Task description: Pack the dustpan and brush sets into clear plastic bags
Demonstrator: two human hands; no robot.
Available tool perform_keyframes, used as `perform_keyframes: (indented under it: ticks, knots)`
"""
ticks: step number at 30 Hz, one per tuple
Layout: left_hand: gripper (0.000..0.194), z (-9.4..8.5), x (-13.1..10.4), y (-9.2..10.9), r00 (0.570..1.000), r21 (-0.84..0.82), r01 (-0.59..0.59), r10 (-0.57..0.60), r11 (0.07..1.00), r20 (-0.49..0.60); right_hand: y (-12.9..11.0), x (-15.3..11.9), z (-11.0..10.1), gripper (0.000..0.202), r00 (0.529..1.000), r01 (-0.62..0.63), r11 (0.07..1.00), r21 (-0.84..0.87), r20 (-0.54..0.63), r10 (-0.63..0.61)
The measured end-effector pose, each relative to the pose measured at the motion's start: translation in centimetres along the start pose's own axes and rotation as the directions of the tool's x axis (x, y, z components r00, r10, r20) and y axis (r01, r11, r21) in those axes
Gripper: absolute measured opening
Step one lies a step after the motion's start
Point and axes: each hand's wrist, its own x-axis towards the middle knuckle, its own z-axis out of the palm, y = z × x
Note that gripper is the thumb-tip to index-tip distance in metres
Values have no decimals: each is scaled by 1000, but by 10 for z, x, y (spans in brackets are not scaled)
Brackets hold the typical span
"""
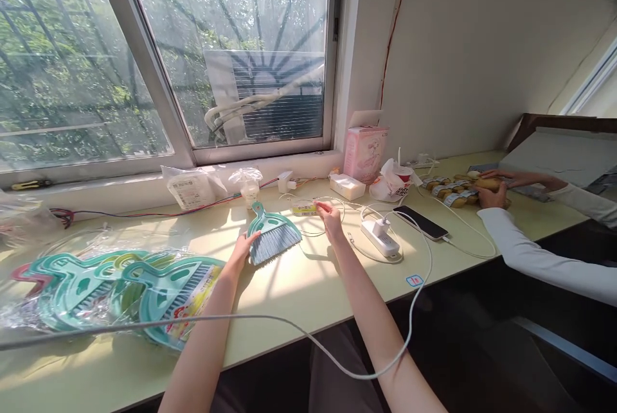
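My left hand [241,250] is closed on the side of a teal hand brush [274,239], which has grey-blue bristles pointing down and towards me and a looped handle at the top. To its right, my right hand [330,220] is pinched at the right edge of a small yellow-and-white label [303,209] with dark print. How firmly the fingertips grip the label is hard to make out. On my left lies a pile of teal dustpan-and-brush sets [164,291] in clear plastic wrap, some with yellow-and-red cards.
A white cable [289,322] loops across in front of my arms to a power strip [380,238]. A phone [421,223], a pink box [365,151] and a plastic cup [249,191] stand around the table. At right, another person's hands [492,193] handle brown-yellow bundles [450,191].
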Motion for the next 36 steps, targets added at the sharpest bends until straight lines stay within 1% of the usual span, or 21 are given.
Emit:
perform_keyframes:
  ticks: [2, 4, 6, 8, 9, 10, 11, 13, 14, 17, 21, 24, 26, 28, 30, 32, 33, 34, 36]
  knots:
    - [34, 1, 1, 1, 1000, 21, 17, -16, 1000, -19, -5, -5, -1, 26, 987, -130, 974, 186, 118, 109]
    - [32, 2, 1, 1, 999, 25, 26, -26, 999, -27, -7, -11, 0, 33, 962, -212, 949, 234, 220, 161]
    - [33, 1, 2, 1, 1000, 13, 11, -11, 1000, -10, -5, -17, 4, 35, 925, -260, 951, 167, 326, 196]
    - [36, 2, 1, 0, 1000, -6, 9, -9, 1000, 8, 1, -23, 13, 33, 884, -266, 964, 15, 403, 238]
    - [38, 2, 1, -1, 1000, -21, 21, -20, 1000, 20, 6, -26, 19, 30, 880, -250, 965, -72, 398, 258]
    - [41, 4, -1, -1, 998, -39, 40, -39, 998, 43, 11, -29, 24, 26, 895, -223, 962, -156, 357, 266]
    - [44, 6, -3, 0, 996, -60, 66, -62, 996, 71, 16, -31, 29, 21, 920, -191, 953, -235, 294, 257]
    - [49, 11, -8, 1, 987, -102, 109, -95, 989, 132, 26, -36, 36, 13, 963, -134, 925, -355, 176, 206]
    - [51, 14, -10, 3, 983, -116, 122, -104, 986, 152, 30, -38, 37, 12, 973, -112, 912, -394, 144, 181]
    - [56, 23, -17, 7, 975, -128, 115, -87, 985, 204, 36, -39, 37, 15, 981, -75, 888, -453, 127, 148]
    - [54, 25, -22, 9, 967, -99, 61, -35, 993, 253, 39, -37, 32, 16, 988, -48, 856, -515, 102, 117]
    - [53, 25, -22, 9, 971, -98, -7, 30, 995, 237, 40, -38, 31, 15, 990, -2, 816, -578, 115, 85]
    - [53, 26, -21, 8, 978, -84, -44, 60, 995, 200, 40, -39, 32, 13, 992, 39, 770, -637, 118, 47]
    - [54, 27, -19, 9, 986, -60, -56, 65, 997, 152, 39, -41, 33, 11, 993, 65, 720, -691, 114, 20]
    - [53, 28, -18, 11, 993, -46, -56, 60, 997, 105, 38, -42, 33, 10, 993, 81, 697, -712, 116, 3]
    - [52, 28, -18, 13, 995, -42, -54, 57, 998, 80, 36, -43, 33, 14, 995, 92, 712, -696, 97, -33]
    - [51, 28, -18, 14, 995, -43, -59, 62, 997, 77, 35, -43, 33, 19, 996, 92, 729, -679, 68, -62]
    - [49, 28, -19, 15, 994, -44, -71, 74, 996, 76, 34, -44, 33, 24, 996, 82, 749, -657, 24, -88]
    - [48, 27, -19, 15, 991, -54, -111, 115, 992, 67, 32, -44, 33, 31, 989, 26, 800, -599, -103, -110]
